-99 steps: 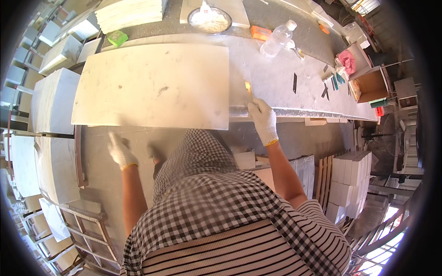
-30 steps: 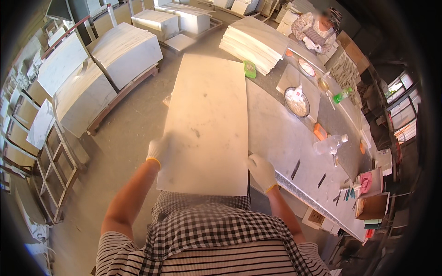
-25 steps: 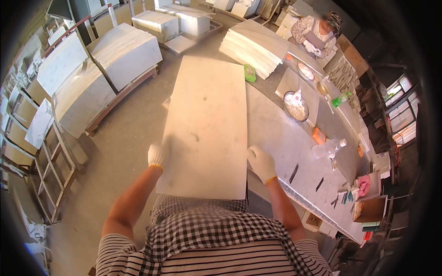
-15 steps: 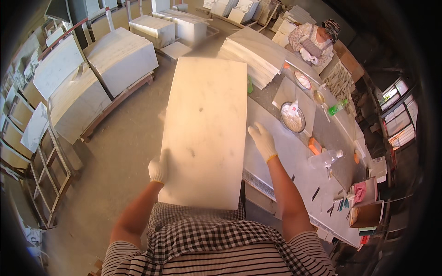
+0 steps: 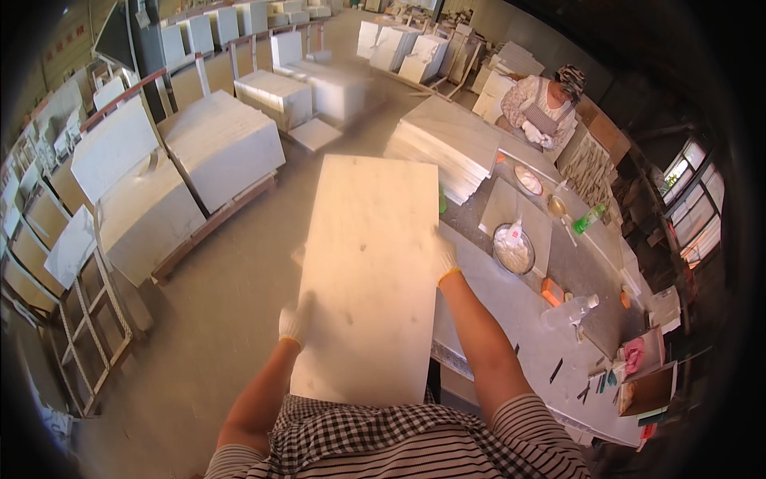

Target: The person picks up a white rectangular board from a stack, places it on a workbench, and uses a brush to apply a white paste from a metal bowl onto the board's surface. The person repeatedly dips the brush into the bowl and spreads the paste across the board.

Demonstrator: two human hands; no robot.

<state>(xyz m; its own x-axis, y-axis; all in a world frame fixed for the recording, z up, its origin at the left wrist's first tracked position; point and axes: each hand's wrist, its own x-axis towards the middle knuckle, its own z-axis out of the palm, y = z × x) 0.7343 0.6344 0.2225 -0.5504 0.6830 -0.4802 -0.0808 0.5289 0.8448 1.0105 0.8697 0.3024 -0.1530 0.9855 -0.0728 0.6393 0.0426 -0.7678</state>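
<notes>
A large pale rectangular stone slab (image 5: pixel 367 279) with a few grey spots stands in front of me, its lower end by my checked apron. Gloved in white, my left hand (image 5: pixel 294 324) is closed on the slab's left edge, low down. Higher up, at the right edge, my gloved right hand (image 5: pixel 445 257) grips the slab, its fingertips partly hidden by the edge. To the right, beside the slab, runs the worktable (image 5: pixel 499 327).
Ahead, a stack of slabs (image 5: pixel 455 144) sits at the table's far end, near a co-worker (image 5: pixel 542 112). On the table are a bowl of white paste (image 5: pixel 513 251), an orange block (image 5: pixel 552 292) and a clear bottle (image 5: pixel 570 311). Stone stacks (image 5: pixel 219 152) and a roped frame (image 5: pixel 88 343) stand left.
My right hand, apart from the slab before with its fingers extended, has come to its right edge. The slab and my left hand sit lower and slightly further right in view; the view has shifted too.
</notes>
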